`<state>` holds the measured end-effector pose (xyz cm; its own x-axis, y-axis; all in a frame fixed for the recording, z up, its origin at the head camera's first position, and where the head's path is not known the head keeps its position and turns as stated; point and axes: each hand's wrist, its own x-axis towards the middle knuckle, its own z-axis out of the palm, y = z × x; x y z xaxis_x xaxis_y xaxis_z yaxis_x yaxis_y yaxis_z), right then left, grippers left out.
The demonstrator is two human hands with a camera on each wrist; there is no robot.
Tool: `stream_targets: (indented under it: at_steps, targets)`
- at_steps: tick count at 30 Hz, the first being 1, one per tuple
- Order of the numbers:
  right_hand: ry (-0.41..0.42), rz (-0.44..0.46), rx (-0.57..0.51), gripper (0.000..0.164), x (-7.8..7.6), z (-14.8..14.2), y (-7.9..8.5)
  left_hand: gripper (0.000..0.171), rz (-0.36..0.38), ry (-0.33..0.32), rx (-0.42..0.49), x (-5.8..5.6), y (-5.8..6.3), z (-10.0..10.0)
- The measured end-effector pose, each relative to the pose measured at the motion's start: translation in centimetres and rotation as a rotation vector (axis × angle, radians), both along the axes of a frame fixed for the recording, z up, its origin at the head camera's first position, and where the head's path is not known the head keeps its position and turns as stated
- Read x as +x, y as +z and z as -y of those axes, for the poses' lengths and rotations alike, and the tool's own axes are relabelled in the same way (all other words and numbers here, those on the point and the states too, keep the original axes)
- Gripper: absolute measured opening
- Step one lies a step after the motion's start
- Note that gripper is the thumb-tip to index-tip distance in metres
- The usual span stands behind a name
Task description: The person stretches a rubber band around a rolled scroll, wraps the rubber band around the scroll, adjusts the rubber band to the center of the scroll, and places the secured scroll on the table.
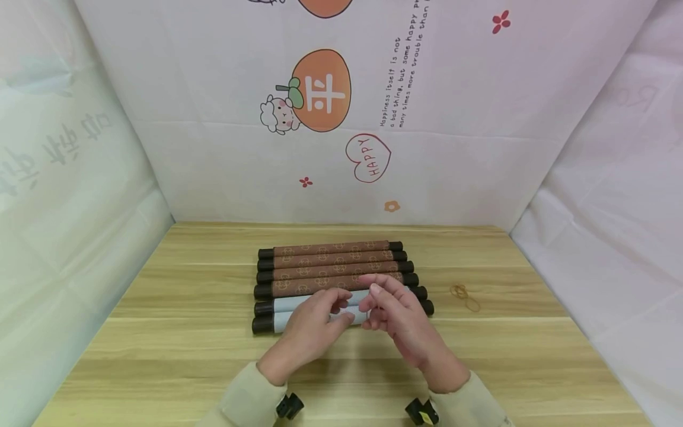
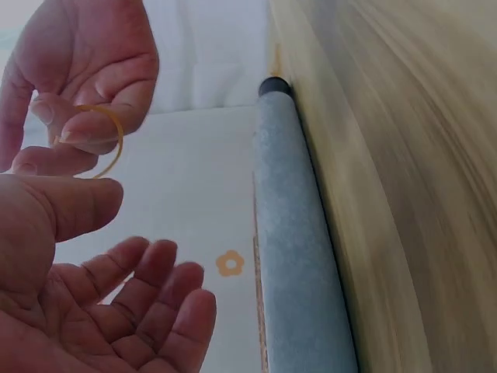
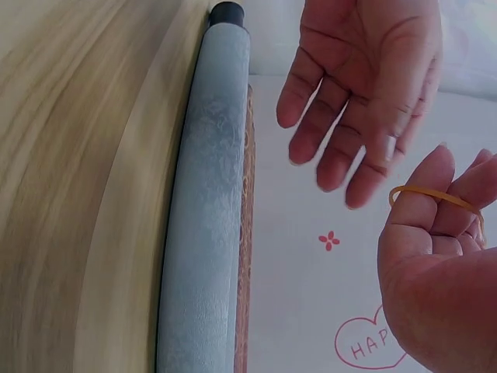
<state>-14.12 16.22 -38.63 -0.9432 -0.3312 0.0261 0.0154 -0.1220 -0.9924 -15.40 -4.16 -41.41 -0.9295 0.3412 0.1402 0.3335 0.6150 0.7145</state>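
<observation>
The left hand [image 1: 315,323] is relaxed, with its thumb apart from its loosely bent fingers, and it holds nothing. Facing it, the right hand [image 1: 402,317] has its fingers curled in, with a thin yellow-brown rubber band [image 3: 435,193] looped about them. The band stretches across the forefinger towards the other fingers, and its far end is hard to make out. In the right wrist view the left hand's fingertips and thumb are near this band but apart from it.

Both hands hover above two pale blue rolls [image 1: 280,321] with black ends, which lie side by side just below them, clear of the fingers. Beyond the hands, right up against the blue pair, lie four brown rolls [image 1: 331,265] with a gold pattern and black ends, set in a row.

On the desk [image 1: 533,338], to the right of the right hand and past the ends of the rolls, lie some loose rubber bands [image 1: 460,292]. Behind the two wrists are pale sleeves [image 1: 248,394], each with a black device [image 1: 290,406] beside it. Well beyond the hands hangs a white printed cloth [image 1: 453,172].
</observation>
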Motion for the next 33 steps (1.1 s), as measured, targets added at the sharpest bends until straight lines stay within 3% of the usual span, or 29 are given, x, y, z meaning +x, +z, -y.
stream_targets:
  at_steps: [8, 15, 25, 33]
  targets:
    - [-0.059, -0.013, -0.008, 0.038, -0.2, -1.2, -0.1, 0.066, -0.151, -0.026, -0.309, -0.9, -0.4, -0.6]
    - [-0.098, -0.01, 0.006, 0.041, -0.3, -2.1, 0.0, 0.079, -0.213, -0.066, -0.497, -1.7, -0.7, -2.0]
    - [-0.1, -0.006, -0.017, 0.043, -0.4, -2.6, 0.1, 0.082, -0.258, -0.11, -0.611, -2.9, -1.7, -4.4]
    - [-0.091, -0.006, -0.006, 0.044, -0.5, -2.6, 0.1, 0.077, -0.358, -0.116, -0.705, -3.4, -2.3, -4.9]
